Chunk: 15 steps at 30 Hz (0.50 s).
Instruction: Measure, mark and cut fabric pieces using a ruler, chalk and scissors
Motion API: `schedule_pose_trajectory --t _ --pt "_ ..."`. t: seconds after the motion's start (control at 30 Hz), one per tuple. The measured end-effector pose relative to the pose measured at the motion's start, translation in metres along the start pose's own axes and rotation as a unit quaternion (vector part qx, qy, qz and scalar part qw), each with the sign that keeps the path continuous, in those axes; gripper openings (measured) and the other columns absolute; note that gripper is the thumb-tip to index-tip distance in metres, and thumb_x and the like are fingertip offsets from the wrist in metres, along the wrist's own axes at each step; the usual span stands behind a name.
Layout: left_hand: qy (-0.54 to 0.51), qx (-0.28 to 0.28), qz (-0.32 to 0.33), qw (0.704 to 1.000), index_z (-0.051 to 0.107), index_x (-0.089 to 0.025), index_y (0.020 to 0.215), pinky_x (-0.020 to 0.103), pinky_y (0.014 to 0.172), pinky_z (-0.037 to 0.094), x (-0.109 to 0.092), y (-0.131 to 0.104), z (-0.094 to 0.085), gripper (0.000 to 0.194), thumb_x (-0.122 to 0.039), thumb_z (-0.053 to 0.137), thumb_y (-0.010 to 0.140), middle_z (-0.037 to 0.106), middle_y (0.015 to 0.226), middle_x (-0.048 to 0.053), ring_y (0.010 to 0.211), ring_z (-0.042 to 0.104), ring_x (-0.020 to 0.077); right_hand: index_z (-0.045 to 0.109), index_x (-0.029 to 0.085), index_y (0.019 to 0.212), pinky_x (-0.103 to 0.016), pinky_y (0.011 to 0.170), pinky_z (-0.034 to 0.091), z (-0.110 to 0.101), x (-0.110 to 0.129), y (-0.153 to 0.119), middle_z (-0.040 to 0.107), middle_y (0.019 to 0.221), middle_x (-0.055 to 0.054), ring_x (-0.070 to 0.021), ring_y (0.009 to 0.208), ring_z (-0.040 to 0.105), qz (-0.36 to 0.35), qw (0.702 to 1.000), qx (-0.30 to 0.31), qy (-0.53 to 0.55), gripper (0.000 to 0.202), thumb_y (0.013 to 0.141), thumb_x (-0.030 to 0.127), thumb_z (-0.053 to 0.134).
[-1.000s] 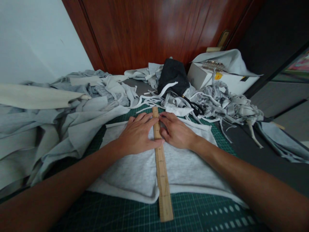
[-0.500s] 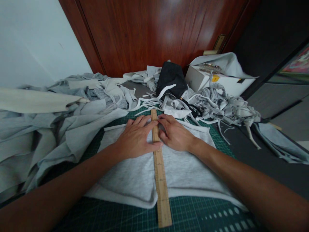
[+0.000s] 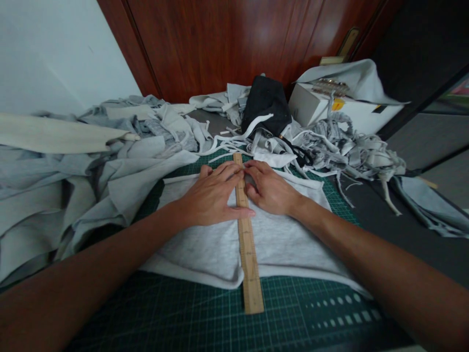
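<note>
Centrally, left hand (image 3: 210,198): fingers bent and close together, thumb spread away from them and laid across the wooden ruler (image 3: 249,259), its tip just past the right edge; the index fingertip presses on it too.
Right hand (image 3: 274,190): fingers curled in a loose arch, tips and thumb at the ruler's right edge, near the left fingertips (whether they pinch anything underneath, I can't say).
Ruler: lies lengthwise between the hands, pointing away from the wearer, both ends reaching past the cloth.
Pale grey cloth (image 3: 208,252): spread flat under the hands on either side of the ruler; the left part's inner edge runs along the wood, and the near borders look rolled (one piece or two, unclear).
Green cutting mat (image 3: 176,313): under everything so far, gridded, with pale shapes printed at lower right.
Left heap (image 3: 135,190): crumpled grey and cream fabric, overlapping the mat.
Beyond the mat: a black pouch (image 3: 266,105), with a white strip (image 3: 256,126) curving in front.
Far right: tangled grey strips (image 3: 340,146) before a white box (image 3: 366,116).
Backdrop: reddish wooden door (image 3: 220,44), white wall (image 3: 54,49) to its left.
</note>
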<state>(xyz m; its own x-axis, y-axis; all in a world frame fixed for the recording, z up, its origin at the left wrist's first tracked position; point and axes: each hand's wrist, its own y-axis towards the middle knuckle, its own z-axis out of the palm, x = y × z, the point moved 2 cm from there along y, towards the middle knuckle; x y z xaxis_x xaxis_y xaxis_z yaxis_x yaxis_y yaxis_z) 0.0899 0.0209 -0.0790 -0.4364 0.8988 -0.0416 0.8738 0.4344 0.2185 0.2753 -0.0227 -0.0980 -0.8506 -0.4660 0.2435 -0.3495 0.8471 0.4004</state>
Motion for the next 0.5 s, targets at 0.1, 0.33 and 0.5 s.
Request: schedule_pose_trajectory --t 0.1,0.33,0.5 --pt "-0.018 0.005 0.011 1.000 0.045 -0.017 0.153 0.054 0.110 0.029 0.001 -0.002 0.002 0.097 -0.085 0.056 0.085 0.044 0.163 0.020 0.144 0.045 0.0404 0.063 0.004 0.129 -0.059 0.118 0.042 -0.003 0.000 0.001 0.060 0.139 -0.028 -0.0388 0.138 0.050 -0.002 1.000 -0.008 -0.007 0.040 0.093 0.018 0.053" --pt "-0.014 0.015 0.019 1.000 0.045 -0.014 0.153 0.053 0.107 0.032 0.000 -0.005 -0.001 0.081 -0.071 0.051 0.096 0.046 0.161 0.021 0.143 0.048 0.0383 0.068 0.015 0.096 -0.040 0.083 0.056 -0.048 0.050 -0.015 0.072 0.094 -0.011 -0.0253 0.086 0.068 0.012 0.998 0.037 0.040 0.012 0.090 0.014 0.057" --pt "-0.010 0.049 0.003 0.999 0.042 -0.020 0.158 0.056 0.114 0.027 -0.001 -0.006 -0.004 0.097 -0.082 0.058 0.085 0.038 0.168 0.019 0.147 0.044 0.0408 0.058 0.018 0.105 -0.029 0.060 0.046 -0.065 0.094 -0.061 0.069 0.082 -0.002 -0.0170 0.066 0.062 0.096 0.972 0.154 0.147 0.022 0.085 0.012 0.063"
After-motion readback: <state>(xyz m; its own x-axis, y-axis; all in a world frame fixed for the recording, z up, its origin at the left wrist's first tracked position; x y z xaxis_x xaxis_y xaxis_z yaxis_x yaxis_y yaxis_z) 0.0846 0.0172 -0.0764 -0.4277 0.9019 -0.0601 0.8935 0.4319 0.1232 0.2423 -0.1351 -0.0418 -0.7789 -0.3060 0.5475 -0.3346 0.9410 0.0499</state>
